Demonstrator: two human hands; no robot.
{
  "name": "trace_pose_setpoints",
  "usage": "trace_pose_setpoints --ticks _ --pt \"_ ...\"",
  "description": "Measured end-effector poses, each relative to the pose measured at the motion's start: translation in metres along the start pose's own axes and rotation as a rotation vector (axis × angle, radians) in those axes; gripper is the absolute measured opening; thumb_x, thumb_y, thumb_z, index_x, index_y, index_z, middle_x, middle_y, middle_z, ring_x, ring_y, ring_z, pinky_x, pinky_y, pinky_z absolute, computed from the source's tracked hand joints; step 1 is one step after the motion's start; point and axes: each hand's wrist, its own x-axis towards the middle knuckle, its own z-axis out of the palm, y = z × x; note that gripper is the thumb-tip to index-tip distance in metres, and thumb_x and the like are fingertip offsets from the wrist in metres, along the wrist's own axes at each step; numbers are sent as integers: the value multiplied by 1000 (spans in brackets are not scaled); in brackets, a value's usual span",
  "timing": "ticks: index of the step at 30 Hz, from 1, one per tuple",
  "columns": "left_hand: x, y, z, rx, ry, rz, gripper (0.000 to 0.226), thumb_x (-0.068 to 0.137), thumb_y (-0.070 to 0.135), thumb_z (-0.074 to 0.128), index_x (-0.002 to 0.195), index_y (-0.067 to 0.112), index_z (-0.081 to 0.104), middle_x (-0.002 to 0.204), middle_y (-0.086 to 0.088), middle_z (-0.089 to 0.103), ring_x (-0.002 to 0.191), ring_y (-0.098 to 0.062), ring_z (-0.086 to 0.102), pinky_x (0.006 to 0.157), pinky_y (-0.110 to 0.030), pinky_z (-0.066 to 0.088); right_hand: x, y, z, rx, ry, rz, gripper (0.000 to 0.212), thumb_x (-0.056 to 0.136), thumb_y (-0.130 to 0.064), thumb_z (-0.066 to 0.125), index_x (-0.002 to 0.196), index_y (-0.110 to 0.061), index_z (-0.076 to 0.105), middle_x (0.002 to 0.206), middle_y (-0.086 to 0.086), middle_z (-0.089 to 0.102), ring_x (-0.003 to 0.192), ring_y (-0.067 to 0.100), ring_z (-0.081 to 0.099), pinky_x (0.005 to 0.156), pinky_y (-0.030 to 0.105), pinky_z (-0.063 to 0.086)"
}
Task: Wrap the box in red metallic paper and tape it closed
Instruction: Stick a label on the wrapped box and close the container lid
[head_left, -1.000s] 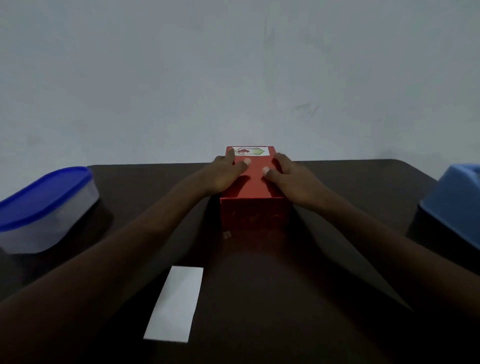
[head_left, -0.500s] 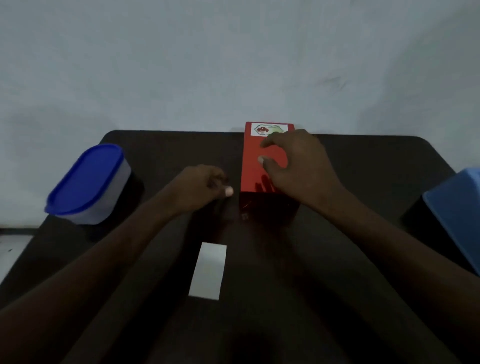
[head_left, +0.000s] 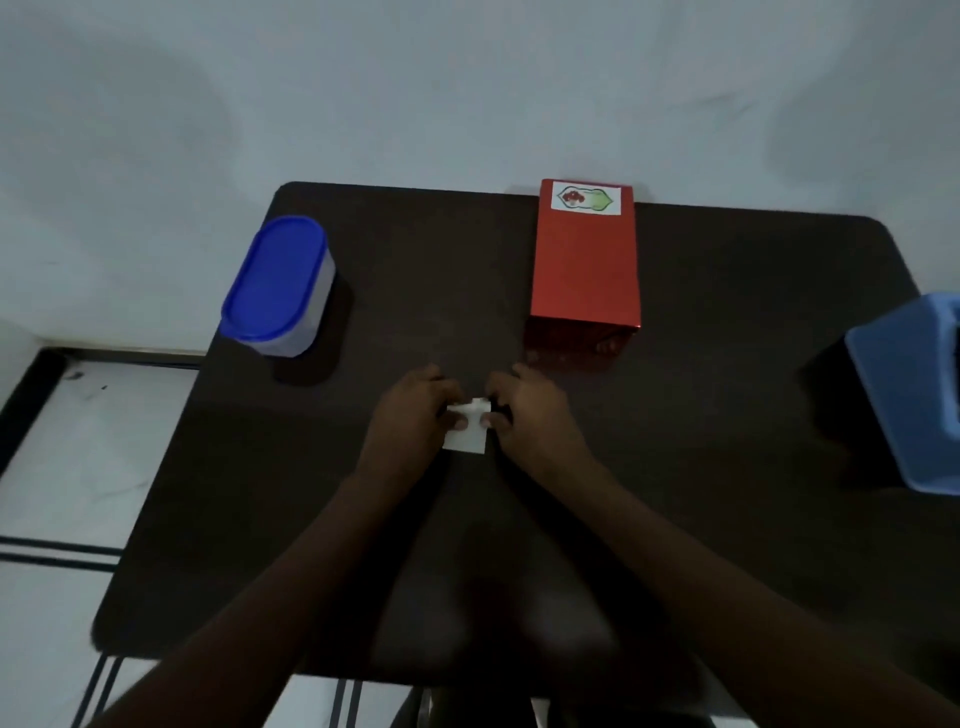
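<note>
The box (head_left: 584, 260), covered in red metallic paper with a white sticker at its far end, lies alone at the back of the dark table (head_left: 727, 415). Neither hand touches it. In front of it, near the table's middle, a small white paper strip (head_left: 466, 435) is pinched at its far end from both sides. My left hand (head_left: 415, 415) holds its left edge and my right hand (head_left: 530, 418) holds its right edge, fingers curled. The fingers hide much of the strip.
A clear tub with a blue lid (head_left: 278, 286) stands at the table's left. A light blue plastic container (head_left: 914, 389) sits at the right edge. A pale wall rises behind the table; white floor shows at the left.
Both hands left the red box and came back toward me to the white strip, which they now pinch. The camera tilted down, showing more of the table.
</note>
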Motion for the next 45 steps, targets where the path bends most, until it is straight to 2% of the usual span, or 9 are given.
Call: trace_pose_setpoints --ticks 4,7,10,16,21,29,36,41,45 --pt "-2 8 -15 -207 90 -142 5 81 17 74 79 21 76 75 6 70 69 -7 63 66 -22 48 4 -15 -7 169 106 90 19 80 -8 69 69 -19 59 69 -7 60 63 8 55 57 26 41" --pt "-2 24 -41 -539 181 -259 8 80 14 77 83 21 78 74 8 73 65 -2 68 60 -13 49 10 -29 -27 430 193 210 17 79 -3 68 67 -14 64 62 -2 67 53 11 66 53 29 55" --pt "-3 53 -76 -808 275 -287 12 83 4 74 93 10 76 82 3 75 73 -5 71 61 -11 52 17 -49 -58 567 276 223 15 78 -4 66 72 -16 70 68 -1 72 64 17 72 59 41 60" --pt "2 107 -140 -1219 240 -230 17 91 10 67 104 2 74 99 -11 76 97 -20 72 86 -27 57 5 -86 -150 1011 268 211 15 94 -6 64 95 8 69 94 20 73 90 30 73 73 27 60" --pt "12 152 -173 -1221 193 -124 19 82 5 75 101 8 75 94 -6 77 94 -17 72 80 -25 56 -22 -91 -211 1019 372 128 8 86 3 70 92 0 74 82 13 74 79 21 74 75 26 58" --pt "31 246 -187 -1111 34 130 22 90 9 68 111 12 74 102 -9 75 96 -20 70 84 -27 55 -64 -63 -294 1048 583 73 13 85 7 69 97 1 67 79 29 70 64 24 72 67 29 58" --pt "24 366 -159 -1040 281 174 10 88 17 72 96 15 78 86 -1 75 77 -9 64 71 -21 54 -111 6 -368 885 723 -20 5 79 -14 80 83 -15 77 83 0 76 86 21 72 84 40 57" --pt "5 477 -127 -1097 474 237 14 88 13 71 101 9 76 92 -7 75 80 -13 64 70 -23 53 -173 67 -442 1070 615 -159 11 83 -1 75 85 9 70 84 29 68 75 29 70 74 41 61" --pt "-14 569 -105 -1071 635 289 9 88 14 72 97 14 75 87 0 75 77 -19 64 69 -29 54 -232 106 -493 1138 597 -221 12 87 -1 71 91 10 71 87 33 66 75 29 67 71 34 61"
